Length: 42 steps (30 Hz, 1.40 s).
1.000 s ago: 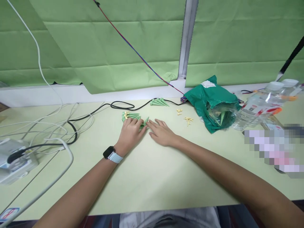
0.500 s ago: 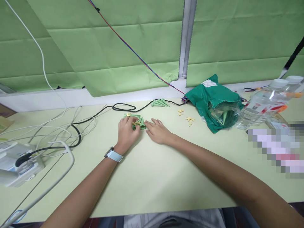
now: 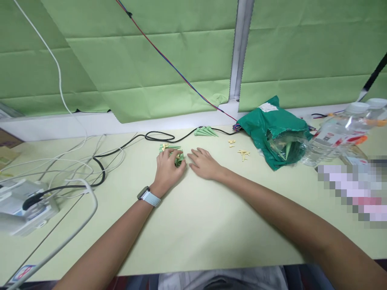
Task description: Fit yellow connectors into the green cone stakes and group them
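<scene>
Held left hand [image 3: 168, 168] curled over green cones [image 3: 179, 160]; could not tell whether pinching any. Rested right hand [image 3: 205, 165] spread just beside, with yellow pieces [image 3: 243, 152] off to its right.

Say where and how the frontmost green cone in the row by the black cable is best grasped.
Probably around its thick body near the wide left end, pinched from the front and above. The frontmost green cone lies on its side, tapering to a thin point at right; other green cones crowd behind it, while its near side faces the right hand.
</scene>
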Each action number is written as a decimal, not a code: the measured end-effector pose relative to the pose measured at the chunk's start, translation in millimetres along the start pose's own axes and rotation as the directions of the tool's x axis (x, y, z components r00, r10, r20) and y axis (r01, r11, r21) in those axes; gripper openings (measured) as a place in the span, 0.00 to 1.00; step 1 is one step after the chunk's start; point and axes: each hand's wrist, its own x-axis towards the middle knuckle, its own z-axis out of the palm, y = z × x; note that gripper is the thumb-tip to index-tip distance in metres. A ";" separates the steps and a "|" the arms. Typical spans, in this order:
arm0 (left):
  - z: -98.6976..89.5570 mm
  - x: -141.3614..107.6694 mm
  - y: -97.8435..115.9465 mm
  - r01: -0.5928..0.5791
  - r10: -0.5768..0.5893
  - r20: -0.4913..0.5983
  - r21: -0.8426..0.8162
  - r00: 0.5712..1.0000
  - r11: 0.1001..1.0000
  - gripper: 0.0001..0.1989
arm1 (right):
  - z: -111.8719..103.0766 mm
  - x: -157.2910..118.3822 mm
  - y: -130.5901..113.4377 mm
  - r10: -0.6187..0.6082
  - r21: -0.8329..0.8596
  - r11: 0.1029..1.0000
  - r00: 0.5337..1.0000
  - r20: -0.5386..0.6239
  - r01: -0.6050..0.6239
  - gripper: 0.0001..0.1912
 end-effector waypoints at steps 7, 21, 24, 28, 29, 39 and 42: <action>-4.6 -2.3 14.6 -0.170 0.171 -0.007 -0.087 0.985 0.982 0.17 | -5.3 50.0 69.9 0.200 -0.143 0.969 0.980 -0.022 -0.201 0.31; -6.5 -4.8 23.4 -0.139 0.154 0.088 -0.160 0.984 0.977 0.15 | -5.7 55.3 85.8 0.079 -0.073 0.993 0.986 -0.146 -0.090 0.20; -5.6 -5.0 22.5 -0.138 0.154 0.082 -0.170 0.985 0.976 0.15 | -5.2 50.9 86.1 0.126 -0.070 0.988 0.976 -0.177 -0.140 0.17; -4.9 -5.8 21.9 -0.144 0.159 0.076 -0.176 0.984 0.974 0.14 | -6.1 37.1 82.3 0.108 -0.015 0.993 0.965 -0.239 -0.115 0.12; -5.1 -5.9 22.0 -0.143 0.158 0.078 -0.178 0.984 0.974 0.14 | -6.9 31.7 79.5 0.085 0.018 0.996 0.962 -0.260 -0.083 0.12; -13.6 -4.5 34.1 -0.019 0.047 0.061 -0.395 0.997 0.918 0.21 | -30.9 -48.7 12.4 0.198 0.661 0.751 0.951 -0.236 0.008 0.14; -14.6 -6.7 44.8 0.072 0.000 0.125 -0.567 0.992 0.821 0.19 | -35.0 -62.7 1.9 0.199 0.691 0.723 0.961 -0.194 -0.011 0.13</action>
